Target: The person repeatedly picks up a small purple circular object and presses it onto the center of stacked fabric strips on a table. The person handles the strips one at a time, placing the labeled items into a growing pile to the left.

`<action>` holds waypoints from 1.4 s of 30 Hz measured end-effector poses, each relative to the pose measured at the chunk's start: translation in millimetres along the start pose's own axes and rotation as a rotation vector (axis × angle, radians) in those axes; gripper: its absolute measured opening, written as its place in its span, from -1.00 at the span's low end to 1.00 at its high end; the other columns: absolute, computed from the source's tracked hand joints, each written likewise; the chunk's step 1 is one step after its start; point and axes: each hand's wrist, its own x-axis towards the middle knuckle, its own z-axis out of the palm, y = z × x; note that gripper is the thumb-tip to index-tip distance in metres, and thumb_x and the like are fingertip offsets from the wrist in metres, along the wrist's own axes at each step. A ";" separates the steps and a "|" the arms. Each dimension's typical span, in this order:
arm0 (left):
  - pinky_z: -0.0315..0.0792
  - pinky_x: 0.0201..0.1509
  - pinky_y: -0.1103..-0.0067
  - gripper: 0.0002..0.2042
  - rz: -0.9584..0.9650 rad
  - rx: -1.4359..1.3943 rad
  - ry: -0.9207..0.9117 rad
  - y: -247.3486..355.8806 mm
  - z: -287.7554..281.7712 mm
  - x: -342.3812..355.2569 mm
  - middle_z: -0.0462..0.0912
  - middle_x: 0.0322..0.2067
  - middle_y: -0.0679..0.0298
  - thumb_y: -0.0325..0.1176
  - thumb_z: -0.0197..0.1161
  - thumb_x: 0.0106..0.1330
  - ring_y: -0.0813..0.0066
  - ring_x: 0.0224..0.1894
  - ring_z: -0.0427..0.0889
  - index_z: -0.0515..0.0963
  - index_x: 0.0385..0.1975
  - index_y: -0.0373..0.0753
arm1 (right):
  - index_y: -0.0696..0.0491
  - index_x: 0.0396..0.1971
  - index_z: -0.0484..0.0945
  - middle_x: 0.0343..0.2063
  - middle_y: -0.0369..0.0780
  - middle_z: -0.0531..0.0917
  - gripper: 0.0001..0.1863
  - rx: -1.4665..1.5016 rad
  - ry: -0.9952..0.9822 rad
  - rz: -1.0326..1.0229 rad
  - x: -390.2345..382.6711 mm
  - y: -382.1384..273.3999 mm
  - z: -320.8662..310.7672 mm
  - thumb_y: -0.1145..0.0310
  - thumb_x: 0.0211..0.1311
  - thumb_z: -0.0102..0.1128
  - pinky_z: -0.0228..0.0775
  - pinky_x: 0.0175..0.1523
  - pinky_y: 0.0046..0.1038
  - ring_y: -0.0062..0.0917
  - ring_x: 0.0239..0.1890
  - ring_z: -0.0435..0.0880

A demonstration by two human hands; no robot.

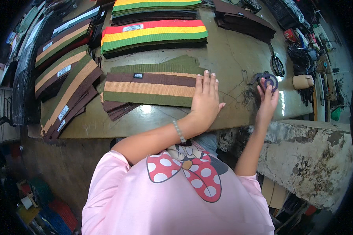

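Note:
My left hand [205, 100] lies flat, fingers together, on the right end of a striped fabric piece [153, 84] banded olive green, brown and tan, with a small dark label. The piece rests on top of a short stack on the worn green table [231, 55]. My right hand [267, 102] reaches to the right of it, and its fingertips and thumb pinch a dark looped tool [267, 80] that looks like scissors handles. Loose dark threads [248, 98] lie between the two hands.
Stacks of red, yellow and green striped fabric [155, 33] sit at the back; brown, tan and green stacks [64, 84] fan out at the left. Dark brown pieces [243, 19] lie at the back right. Black scissors [277, 64] and a tan roll [302, 81] are near the right edge.

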 end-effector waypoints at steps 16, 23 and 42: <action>0.16 0.30 0.18 -0.07 -0.267 -0.193 0.124 -142.7 -59.6 -72.1 0.41 0.10 0.08 -0.12 0.61 -0.19 0.08 0.24 0.35 0.35 0.31 -0.15 | 0.15 0.08 0.27 0.08 0.08 0.56 -0.65 0.419 -0.275 0.340 -59.6 -2.5 116.1 0.17 0.60 -0.17 0.56 -0.31 -0.54 -0.48 -0.33 0.69; 0.14 0.35 0.20 -0.11 -0.205 -0.283 0.088 -153.9 -44.3 -67.4 0.37 0.17 0.05 -0.02 0.59 -0.14 0.05 0.29 0.28 0.38 0.27 -0.16 | 0.15 -0.06 0.29 -0.23 -0.06 0.67 -0.70 0.137 -0.355 0.148 -53.8 1.6 139.1 0.17 0.60 -0.16 0.52 -0.40 -0.56 -0.59 -0.49 0.62; -0.11 0.50 -0.08 -0.02 -0.003 -0.299 0.208 -125.1 -31.8 -42.2 0.24 0.36 0.06 0.08 0.52 -0.05 0.02 0.40 0.22 0.22 0.40 -0.13 | 0.23 -0.09 0.34 -0.28 -0.09 0.69 -0.67 -0.546 0.470 -0.248 60.0 10.4 -55.9 0.20 0.57 -0.13 0.55 -0.11 -0.40 -0.37 -0.30 0.70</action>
